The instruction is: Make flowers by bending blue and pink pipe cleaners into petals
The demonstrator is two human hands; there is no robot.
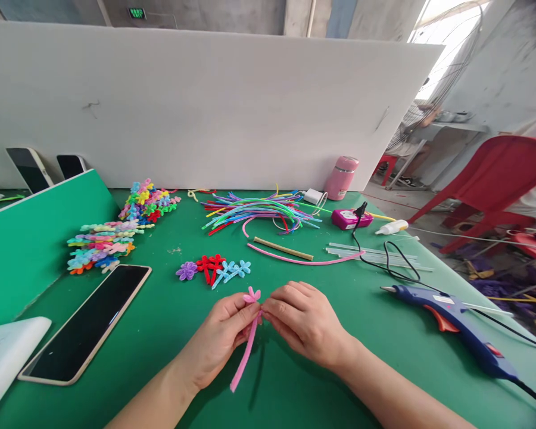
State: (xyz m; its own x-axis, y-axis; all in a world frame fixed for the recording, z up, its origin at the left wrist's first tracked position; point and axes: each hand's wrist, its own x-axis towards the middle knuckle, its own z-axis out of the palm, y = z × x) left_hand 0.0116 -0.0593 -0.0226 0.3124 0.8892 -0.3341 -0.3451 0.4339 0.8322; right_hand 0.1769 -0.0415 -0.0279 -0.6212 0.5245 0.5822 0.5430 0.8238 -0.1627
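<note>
Between my two hands is a pink pipe cleaner, its top bent into small flower loops and its tail hanging down toward me. My left hand pinches it just below the loops. The fingertips of my right hand are closed on the same piece from the other side; exactly what they grip there is partly hidden. Just beyond my hands lie finished-looking pipe-cleaner flowers: a purple flower, red flowers and light blue flowers.
Loose pipe cleaners lie at the back, with flower piles at left. A phone lies left. At right are a glue gun, glue sticks, a purple box and a pink bottle. A white board stands behind.
</note>
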